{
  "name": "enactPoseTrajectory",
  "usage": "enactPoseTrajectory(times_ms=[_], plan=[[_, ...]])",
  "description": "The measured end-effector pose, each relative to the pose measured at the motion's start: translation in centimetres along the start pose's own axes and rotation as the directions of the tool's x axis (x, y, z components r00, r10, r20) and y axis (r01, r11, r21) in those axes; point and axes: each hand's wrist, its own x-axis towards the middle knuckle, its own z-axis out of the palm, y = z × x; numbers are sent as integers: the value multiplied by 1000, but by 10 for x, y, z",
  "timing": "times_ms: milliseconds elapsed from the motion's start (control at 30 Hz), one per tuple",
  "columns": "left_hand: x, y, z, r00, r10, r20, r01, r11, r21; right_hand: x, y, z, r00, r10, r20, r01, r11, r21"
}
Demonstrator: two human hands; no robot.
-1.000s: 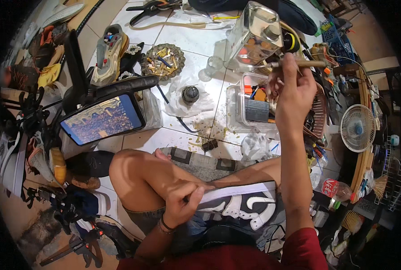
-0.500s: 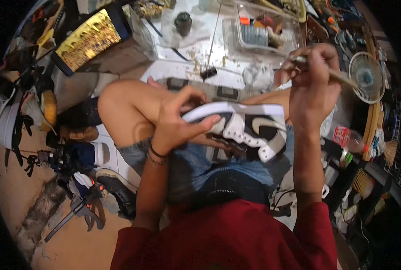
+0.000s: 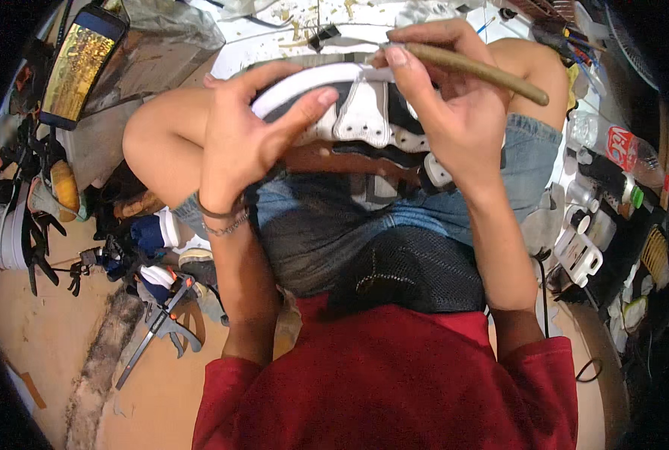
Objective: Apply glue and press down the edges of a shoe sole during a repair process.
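Note:
Across my crossed legs lies a black and white sneaker (image 3: 360, 114) on its side, white sole edge uppermost and laceless eyelet panels below. My left hand (image 3: 253, 131) is closed on the sneaker's left end, thumb lying over the sole edge. My right hand (image 3: 451, 112) is closed on a wooden-handled tool (image 3: 492, 71), its handle slanting down to the right. The tool's tip meets the white sole edge near the middle of the sneaker, partly hidden by my thumb and fingers.
A propped phone (image 3: 81, 70) stands at upper left. Shoes and black clamps (image 3: 154, 330) crowd the left floor. A plastic bottle (image 3: 604, 142), small containers and a cable lie to the right. Small scraps are scattered on white tiles (image 3: 255, 34) ahead.
The camera view has tilted down toward my lap. My left hand has raised the sneaker, and my right hand has brought the tool leftward from above right onto the sole edge.

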Motion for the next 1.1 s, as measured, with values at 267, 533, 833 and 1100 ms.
enactPoseTrajectory(times_ms=[267,533,833,1100], plan=[[17,-16,-4,997,73,12,-73,997,-17,3,-8,10,996,75,-46,-73,997,37],[24,-12,-12,992,-9,130,13,1000,-28,4,-2,9,995,-76,70,89,975,-202],[24,-15,-9,995,-16,103,24,997,-74,-3,12,13,995,-97,-17,98,994,44],[22,-21,-7,994,98,46,-92,990,-104,1,7,17,979,-177,100,191,970,-151]])
